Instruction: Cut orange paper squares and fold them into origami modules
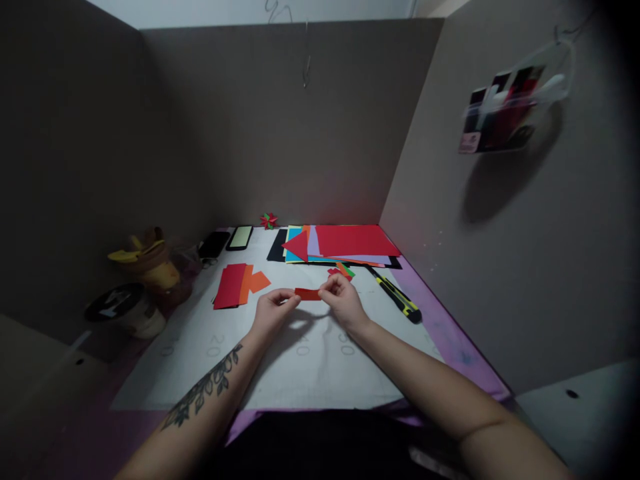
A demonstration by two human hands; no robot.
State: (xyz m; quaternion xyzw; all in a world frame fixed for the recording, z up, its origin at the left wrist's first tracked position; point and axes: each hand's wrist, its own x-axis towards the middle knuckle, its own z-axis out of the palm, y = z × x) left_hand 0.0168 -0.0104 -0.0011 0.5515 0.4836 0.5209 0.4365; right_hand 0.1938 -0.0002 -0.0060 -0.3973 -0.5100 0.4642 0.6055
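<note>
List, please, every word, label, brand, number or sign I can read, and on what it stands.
"20": white rectangular sheet, left part.
"40": same sheet, near the middle, faint.
"50": same sheet, right of "40", faint.
Too faint: the sheet's outermost numbers.
Too blurred: pink label on hanging clear-plastic package; white mark on dark round lid.

Single head cam, aimed forward and down
It's shot wide from above the 6 o'clock edge of the white sheet (320,380); left hand (274,310) and right hand (345,303) are caught fairly near, mid-dial, the back panel (280,120) is faced at 12, side panels (475,287) get included around 9 and 3.
</note>
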